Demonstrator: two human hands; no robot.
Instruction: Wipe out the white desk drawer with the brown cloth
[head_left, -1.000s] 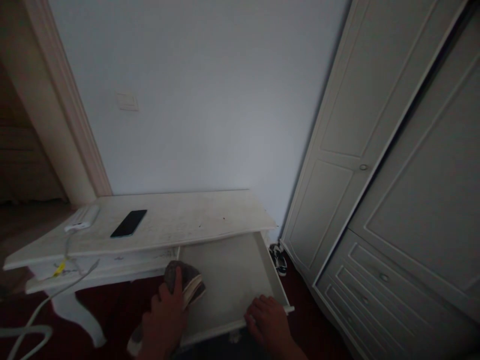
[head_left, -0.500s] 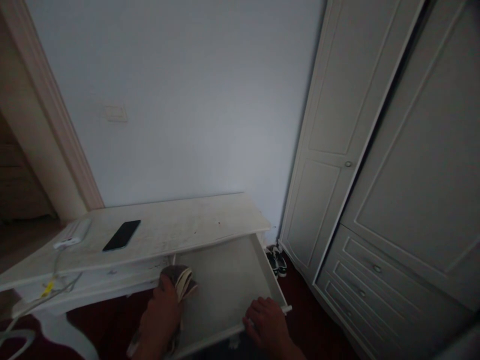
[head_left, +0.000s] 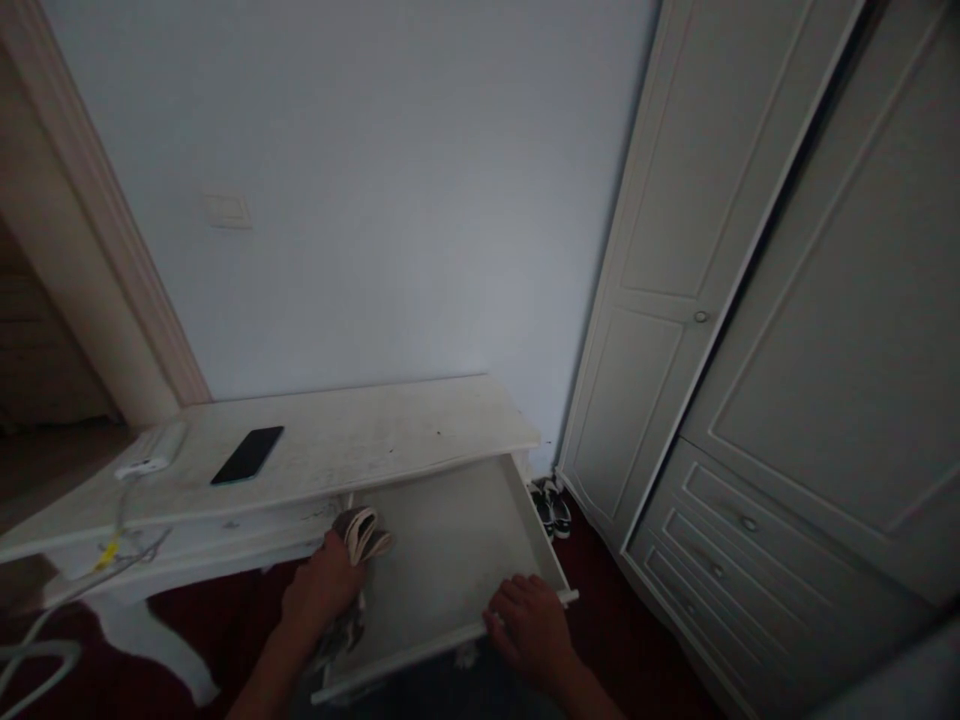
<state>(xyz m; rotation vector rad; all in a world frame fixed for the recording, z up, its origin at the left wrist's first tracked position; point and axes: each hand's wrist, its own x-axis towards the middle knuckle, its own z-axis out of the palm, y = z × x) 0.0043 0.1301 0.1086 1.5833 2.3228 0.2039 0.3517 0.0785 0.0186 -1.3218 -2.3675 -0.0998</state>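
A white drawer [head_left: 442,550] is pulled out of the white table [head_left: 420,415], its pale bottom bare where it shows. My left hand [head_left: 330,575] is closed on a folded cloth [head_left: 365,533], brown and cream, at the drawer's left side wall. Part of the cloth hangs below the hand, outside the drawer. On the drawer's front edge, toward the right, my right hand [head_left: 531,622] has its fingers curled over the rim, gripping it.
A dark phone [head_left: 248,455] and a white power strip [head_left: 152,450] with a cable lie on the tabletop's left. Black-and-white shoes [head_left: 551,510] stand on the red floor near the table's right end. A grey-white wardrobe [head_left: 660,400] rises at right.
My left hand and the cloth have shifted slightly up and right along the drawer's left side. The right hand keeps its hold on the front edge. The view has tilted a little.
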